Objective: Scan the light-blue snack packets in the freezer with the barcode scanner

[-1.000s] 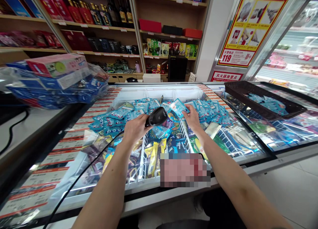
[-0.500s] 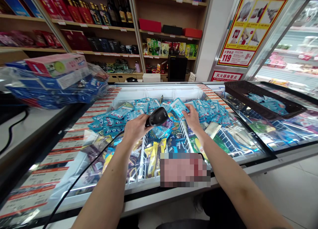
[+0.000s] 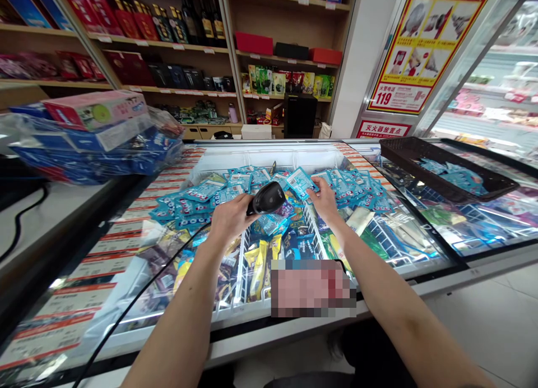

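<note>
My left hand (image 3: 230, 215) is wrapped round a black barcode scanner (image 3: 269, 198), its head tilted toward the right. A black cable (image 3: 145, 287) trails from it down to the lower left. My right hand (image 3: 324, 199) pinches the right edge of a light blue packet (image 3: 301, 182) just beyond the scanner. Similar blue packets lie in a left pile (image 3: 195, 203) and a right pile (image 3: 357, 189) on the glass top of a chest freezer. Under the glass, yellow packs (image 3: 258, 267) and other wrapped goods fill white wire baskets (image 3: 242, 276).
A brown basket (image 3: 471, 194) holding more blue packets stands at the right. Bagged blue boxes (image 3: 96, 147) are stacked at the left. A blurred-out flat object (image 3: 313, 290) lies at the freezer's front edge. Stocked shelves (image 3: 168, 43) rise behind.
The packet in my right hand has shifted slightly and turned a little, lying flatter. My left hand and the scanner have barely moved.
</note>
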`<state>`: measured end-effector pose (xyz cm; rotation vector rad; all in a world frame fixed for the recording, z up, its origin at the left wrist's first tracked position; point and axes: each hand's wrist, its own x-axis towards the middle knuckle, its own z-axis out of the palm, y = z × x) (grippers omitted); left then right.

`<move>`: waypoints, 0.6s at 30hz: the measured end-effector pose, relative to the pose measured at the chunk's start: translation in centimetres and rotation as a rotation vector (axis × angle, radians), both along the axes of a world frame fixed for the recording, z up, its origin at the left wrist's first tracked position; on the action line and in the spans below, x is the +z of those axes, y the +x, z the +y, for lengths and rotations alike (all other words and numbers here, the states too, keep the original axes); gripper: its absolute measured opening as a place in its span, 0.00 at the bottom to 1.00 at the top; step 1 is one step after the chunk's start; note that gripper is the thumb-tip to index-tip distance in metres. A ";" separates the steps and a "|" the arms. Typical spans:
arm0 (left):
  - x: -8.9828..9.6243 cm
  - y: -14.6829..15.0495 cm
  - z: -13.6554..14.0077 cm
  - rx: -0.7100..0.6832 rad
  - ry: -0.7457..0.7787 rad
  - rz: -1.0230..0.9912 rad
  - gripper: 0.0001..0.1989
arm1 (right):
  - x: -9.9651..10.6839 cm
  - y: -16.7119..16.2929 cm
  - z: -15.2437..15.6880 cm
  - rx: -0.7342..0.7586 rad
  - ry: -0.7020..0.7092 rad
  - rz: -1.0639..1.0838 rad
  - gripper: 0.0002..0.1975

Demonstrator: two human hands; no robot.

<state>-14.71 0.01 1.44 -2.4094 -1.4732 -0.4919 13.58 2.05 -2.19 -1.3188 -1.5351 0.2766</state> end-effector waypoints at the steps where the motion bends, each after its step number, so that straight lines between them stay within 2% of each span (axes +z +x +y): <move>1: 0.0 0.0 0.0 0.008 0.000 0.000 0.19 | 0.0 0.0 0.0 0.003 -0.004 -0.008 0.19; 8: 0.3 0.1 -0.2 0.049 -0.007 -0.005 0.19 | 0.6 -0.4 -0.3 0.029 -0.030 -0.021 0.18; 18: 0.1 0.0 -0.1 0.017 0.025 -0.016 0.18 | 0.6 -0.6 -0.4 0.045 -0.040 -0.009 0.19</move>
